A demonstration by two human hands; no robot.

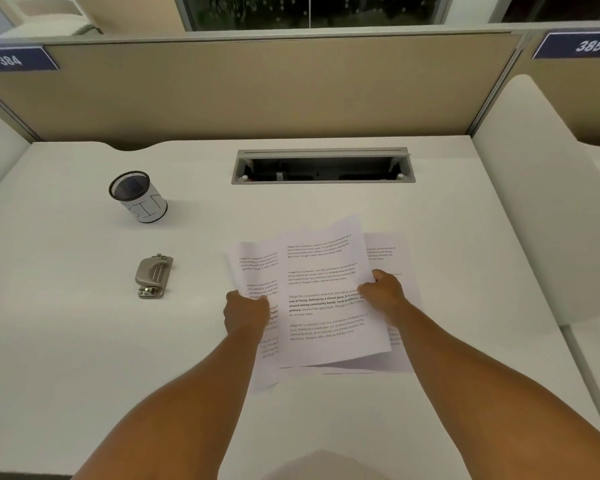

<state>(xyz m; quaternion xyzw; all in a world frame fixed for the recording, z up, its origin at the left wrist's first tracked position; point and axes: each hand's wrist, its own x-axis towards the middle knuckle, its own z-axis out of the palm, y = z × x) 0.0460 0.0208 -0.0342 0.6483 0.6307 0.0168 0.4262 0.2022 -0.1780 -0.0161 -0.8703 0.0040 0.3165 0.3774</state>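
Sheets of paper [323, 258], printed with short paragraphs, are lying in a loose fan at the middle of the counter [84, 341], nearer its near edge than its far edge. Their long axis is running from the near edge toward the far edge, with the heads of the pages pointing at the far edge. On the top sheet the text lines are climbing slightly toward the right. One sheet is sticking out to the left of the top sheet and another to the right.

The left hand [246, 315] is holding the left side of the fan, its grip curling round the paper edge. The right hand [383, 294] is pinching the right edge of the top sheet, its grip closing on the paper. The near edge of the top sheet is standing slightly off the sheet beneath it.

A metal hole punch [154, 277] is resting well to the left of the sheets. A mesh cup [138, 197] wrapped in a handwritten label is standing beyond it, toward the far left corner. A cable slot [323, 166] is lying open along the far edge, in front of the partition [274, 88].
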